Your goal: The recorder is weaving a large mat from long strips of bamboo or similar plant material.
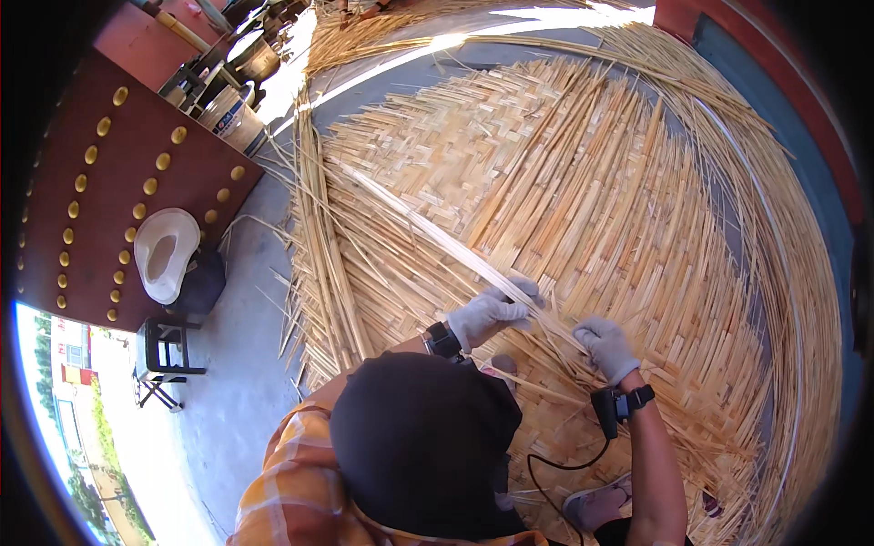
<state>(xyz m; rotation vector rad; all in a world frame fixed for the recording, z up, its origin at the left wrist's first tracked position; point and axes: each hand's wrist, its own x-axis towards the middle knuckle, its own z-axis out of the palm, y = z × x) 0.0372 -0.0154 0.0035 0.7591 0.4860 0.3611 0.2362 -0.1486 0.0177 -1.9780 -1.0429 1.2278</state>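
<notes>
Left grip (487,320) pinches pale strips (437,238); right grip (608,348), just right of it: can't tell. Probably light, springy, splinter-prone; take mid-length.

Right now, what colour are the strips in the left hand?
Pale cream strips, clearest in head view.

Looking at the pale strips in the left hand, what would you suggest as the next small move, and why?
I would probably use the right hand to part one strip from the bunch: the pale strips lie close together across the mat, the left hand already grips them, and the right hand is near their lower end.
</notes>
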